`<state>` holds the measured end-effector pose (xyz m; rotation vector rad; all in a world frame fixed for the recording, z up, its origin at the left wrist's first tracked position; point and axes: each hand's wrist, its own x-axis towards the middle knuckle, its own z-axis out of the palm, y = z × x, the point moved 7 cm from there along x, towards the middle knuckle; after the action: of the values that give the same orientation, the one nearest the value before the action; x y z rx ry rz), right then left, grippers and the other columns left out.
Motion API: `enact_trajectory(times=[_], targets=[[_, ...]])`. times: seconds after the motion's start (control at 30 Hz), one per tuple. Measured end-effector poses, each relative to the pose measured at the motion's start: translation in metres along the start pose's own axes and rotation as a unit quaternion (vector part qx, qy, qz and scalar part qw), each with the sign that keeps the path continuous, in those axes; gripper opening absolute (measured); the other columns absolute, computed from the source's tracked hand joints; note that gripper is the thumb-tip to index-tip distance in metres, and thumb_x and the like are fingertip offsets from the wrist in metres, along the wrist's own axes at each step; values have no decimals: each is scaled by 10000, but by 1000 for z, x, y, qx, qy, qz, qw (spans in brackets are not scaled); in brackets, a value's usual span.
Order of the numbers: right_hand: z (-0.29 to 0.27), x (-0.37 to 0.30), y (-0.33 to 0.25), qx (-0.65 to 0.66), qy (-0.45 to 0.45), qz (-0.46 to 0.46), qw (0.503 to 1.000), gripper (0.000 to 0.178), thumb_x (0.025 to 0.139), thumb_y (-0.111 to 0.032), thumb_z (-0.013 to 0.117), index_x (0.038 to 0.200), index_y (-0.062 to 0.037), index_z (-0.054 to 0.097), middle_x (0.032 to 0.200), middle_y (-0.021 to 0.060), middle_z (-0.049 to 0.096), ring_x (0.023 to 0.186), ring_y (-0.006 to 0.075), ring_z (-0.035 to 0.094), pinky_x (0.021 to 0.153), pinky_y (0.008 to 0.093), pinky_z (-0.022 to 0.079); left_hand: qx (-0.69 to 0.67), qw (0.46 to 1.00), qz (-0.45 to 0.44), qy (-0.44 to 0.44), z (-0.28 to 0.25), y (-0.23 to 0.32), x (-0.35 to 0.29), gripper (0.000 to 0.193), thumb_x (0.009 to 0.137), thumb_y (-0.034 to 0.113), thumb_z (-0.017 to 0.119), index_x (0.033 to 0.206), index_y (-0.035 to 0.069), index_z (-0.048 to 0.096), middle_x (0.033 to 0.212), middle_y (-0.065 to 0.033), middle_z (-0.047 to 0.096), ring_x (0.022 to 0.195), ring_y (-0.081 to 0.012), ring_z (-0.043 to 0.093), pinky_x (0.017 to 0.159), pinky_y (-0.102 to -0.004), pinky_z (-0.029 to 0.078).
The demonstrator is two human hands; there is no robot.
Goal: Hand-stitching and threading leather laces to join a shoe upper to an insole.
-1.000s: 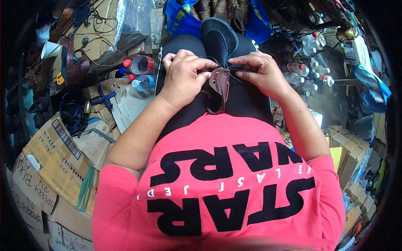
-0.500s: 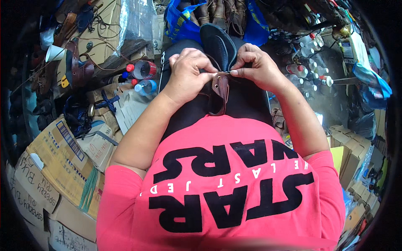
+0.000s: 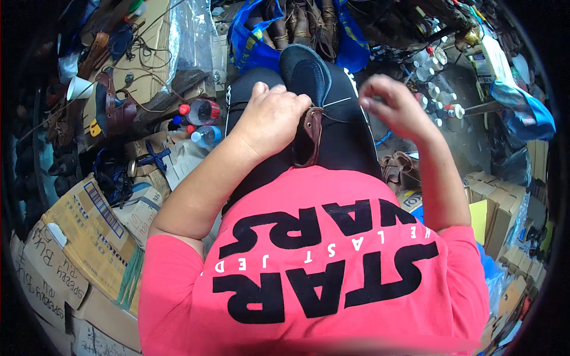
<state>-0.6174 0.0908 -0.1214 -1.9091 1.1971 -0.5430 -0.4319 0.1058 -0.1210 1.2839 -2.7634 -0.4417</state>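
Note:
A dark navy shoe [image 3: 304, 70] with a brown leather collar and heel [image 3: 307, 139] lies across my lap, its toe pointing away from me. My left hand [image 3: 274, 115] is closed on the left side of its opening, with the fingertips partly hidden. A thin, pale, straight piece [image 3: 338, 102], like a needle or taut thread, juts right from the front of the collar. Fine dark thread [image 3: 337, 120] loops beside it. To the right of the shoe, apart from it, my right hand [image 3: 396, 105] hangs raised, fingers loosely bent and spread, slightly blurred.
Beyond my knees, a blue bag [image 3: 252, 50] holds several brown leather shoes [image 3: 303, 26]. Plastic bottles [image 3: 205, 111] stand at the left, with more at the right. Cardboard boxes [image 3: 89, 219] are stacked at lower left. A brown shoe [image 3: 401, 171] lies by my right thigh.
My right hand has left the shoe and moved right, its fingers loosening. The pale straight piece and thread now show at the collar. My left hand stays on the shoe, shifted slightly.

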Motion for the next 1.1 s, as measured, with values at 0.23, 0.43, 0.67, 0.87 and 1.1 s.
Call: enact_trajectory(times=[0.23, 0.43, 0.67, 0.87, 1.1], targets=[[-12, 38, 3, -270, 122, -76, 952, 127, 827, -217, 638, 894, -109, 645, 931, 55, 604, 969, 263, 560, 835, 411, 411, 52, 998, 20, 5, -7, 0, 3, 228, 766, 69, 544, 919, 133, 699, 839, -34, 626, 900, -237, 558, 770, -389, 362], [40, 36, -47, -414, -83, -178, 889, 85, 781, -192, 624, 825, -119, 632, 788, 20, 613, 870, 215, 599, 801, 366, 401, 9, 999, -1, -40, 11, -14, 3, 207, 787, 67, 522, 914, 115, 678, 853, -56, 643, 915, -254, 575, 756, -411, 373], [58, 35, -46, -393, -155, -171, 890, 115, 794, -134, 543, 884, -116, 611, 733, 33, 622, 815, 223, 615, 762, 369, 391, -20, 999, 22, -44, 20, -15, 11, 160, 803, 90, 513, 896, 103, 643, 872, -66, 648, 912, -262, 584, 763, -397, 383], [60, 37, -33, -364, -133, -203, 899, 105, 784, -134, 540, 881, -137, 580, 743, 35, 628, 814, 236, 612, 778, 366, 392, -42, 996, 77, -1, 13, -21, -1, 148, 799, 79, 510, 907, 100, 608, 853, -66, 635, 864, -257, 595, 768, -388, 395], [-16, -3, 45, -393, -64, -62, 915, 106, 731, -50, 581, 801, -106, 525, 715, 75, 563, 810, 285, 565, 818, 397, 398, -22, 999, 40, -2, -6, -63, -61, 192, 746, 14, 550, 912, 97, 598, 843, -74, 633, 859, -268, 602, 778, -389, 404]])
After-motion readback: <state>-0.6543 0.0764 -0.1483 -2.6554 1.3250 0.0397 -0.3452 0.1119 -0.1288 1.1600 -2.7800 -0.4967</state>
